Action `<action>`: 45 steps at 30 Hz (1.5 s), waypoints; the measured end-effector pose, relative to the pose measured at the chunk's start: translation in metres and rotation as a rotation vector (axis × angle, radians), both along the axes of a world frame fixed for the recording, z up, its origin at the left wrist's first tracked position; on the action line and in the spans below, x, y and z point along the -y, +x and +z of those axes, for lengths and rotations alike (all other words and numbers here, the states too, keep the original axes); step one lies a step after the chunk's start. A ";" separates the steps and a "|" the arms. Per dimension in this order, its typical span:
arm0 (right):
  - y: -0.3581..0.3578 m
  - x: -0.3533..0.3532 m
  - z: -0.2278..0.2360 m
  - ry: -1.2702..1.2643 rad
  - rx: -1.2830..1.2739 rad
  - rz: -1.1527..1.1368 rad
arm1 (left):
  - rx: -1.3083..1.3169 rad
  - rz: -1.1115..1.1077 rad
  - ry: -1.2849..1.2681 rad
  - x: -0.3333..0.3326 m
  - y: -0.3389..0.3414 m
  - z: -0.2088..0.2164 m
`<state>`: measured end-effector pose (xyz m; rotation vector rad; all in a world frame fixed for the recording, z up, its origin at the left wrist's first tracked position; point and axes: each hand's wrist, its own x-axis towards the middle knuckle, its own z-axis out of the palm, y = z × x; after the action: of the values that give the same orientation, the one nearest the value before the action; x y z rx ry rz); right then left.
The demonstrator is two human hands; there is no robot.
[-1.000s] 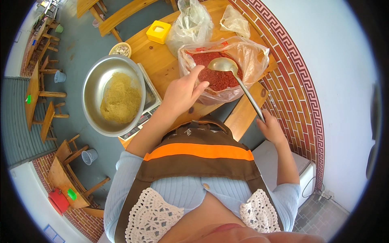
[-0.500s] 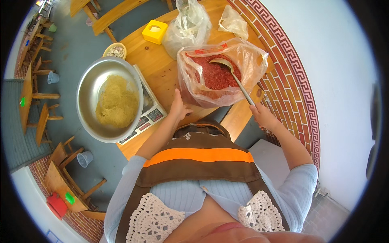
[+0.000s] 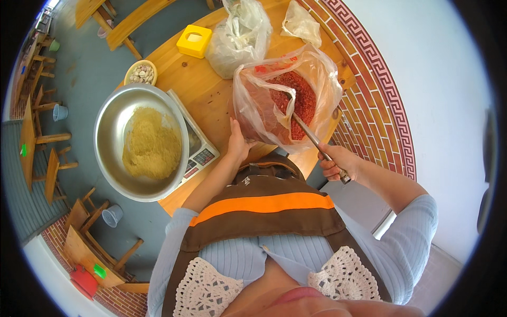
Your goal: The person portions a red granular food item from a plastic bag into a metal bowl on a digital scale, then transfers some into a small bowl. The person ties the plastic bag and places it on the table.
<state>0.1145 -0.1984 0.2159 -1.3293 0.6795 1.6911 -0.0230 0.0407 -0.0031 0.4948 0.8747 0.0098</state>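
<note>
A clear plastic bag (image 3: 254,113) of crushed red chili flakes (image 3: 304,98) stands with its mouth spread at the right side of the table. My right hand (image 3: 339,161) is closed round the long handle of a metal ladle (image 3: 309,132). The ladle's head is down in the flakes, hidden by a fold of the bag. My left hand (image 3: 240,142) holds the bag's lower left side, thumb up, with some fingers hidden. To its left, a wide steel basin (image 3: 108,174) with yellowish-brown powder (image 3: 152,145) rests on a scale (image 3: 202,156).
Behind the basin is a small yellow bowl (image 3: 154,79) of pale pieces. A yellow box (image 3: 194,41), a tied plastic bag (image 3: 240,39) and a crumpled bag (image 3: 302,25) sit at the table's far side. A brick-patterned wall (image 3: 369,105) runs along the right.
The ladle has gone deeper into the flakes, its handle drawn back toward me. The bag's left side has folded over its head. My left hand has come against the bag.
</note>
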 end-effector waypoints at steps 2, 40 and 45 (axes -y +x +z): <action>-0.002 -0.003 0.000 0.018 -0.081 -0.059 | -0.046 0.006 0.006 -0.002 -0.002 0.007; -0.014 0.054 0.024 0.212 0.256 -0.088 | 0.727 -1.197 2.618 -0.029 0.041 0.159; -0.021 0.053 0.032 0.196 0.264 -0.086 | 0.560 -1.399 2.258 -0.032 0.051 0.173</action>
<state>0.0934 -0.2515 0.2474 -1.3319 0.4012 1.4407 0.0284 0.0724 0.1694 2.9101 -0.6315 -0.1553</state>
